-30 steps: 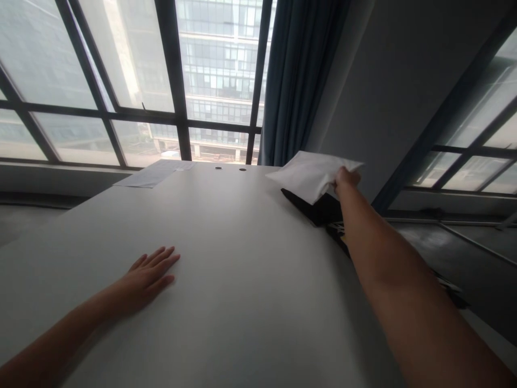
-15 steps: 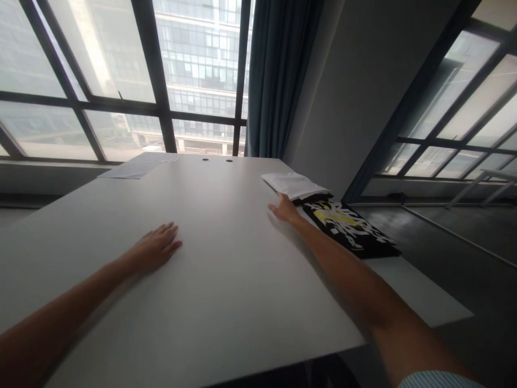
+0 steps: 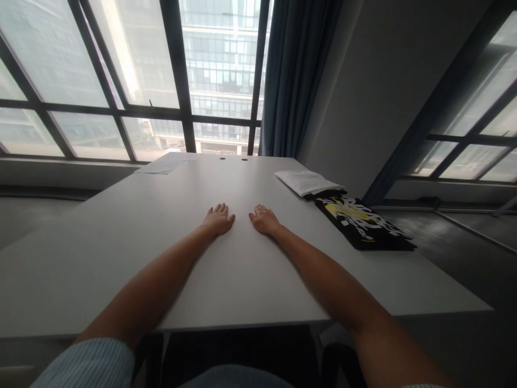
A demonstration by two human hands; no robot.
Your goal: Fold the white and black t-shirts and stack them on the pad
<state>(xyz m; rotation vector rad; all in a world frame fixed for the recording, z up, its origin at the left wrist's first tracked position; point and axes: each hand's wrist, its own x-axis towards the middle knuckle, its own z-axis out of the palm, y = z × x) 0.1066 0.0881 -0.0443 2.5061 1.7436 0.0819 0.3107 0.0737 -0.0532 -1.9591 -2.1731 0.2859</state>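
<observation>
My left hand (image 3: 218,219) lies palm down on the white table (image 3: 242,275), its fingers spread and nothing held. Close by on its right, my right hand (image 3: 264,219) also rests flat on the tabletop with fingers extended. A narrow gap of bare surface separates the two thumbs. To the right of my right hand, apart from it, is folded white cloth (image 3: 307,182) with black material under its near edge. Beside that lies a folded black cloth item (image 3: 363,222) with a white and yellow print, near the table's right edge.
White paper sheets (image 3: 165,163) lie at the far left of the table. Two dark round holes, one a cable hole (image 3: 244,160), sit by the far edge. Beyond stand large windows, a blue curtain (image 3: 299,81) and a grey pillar (image 3: 359,97).
My right hand has moved left, away from the white cloth. My left hand has moved right and farther forward, so both now lie side by side. The view has shifted slightly left.
</observation>
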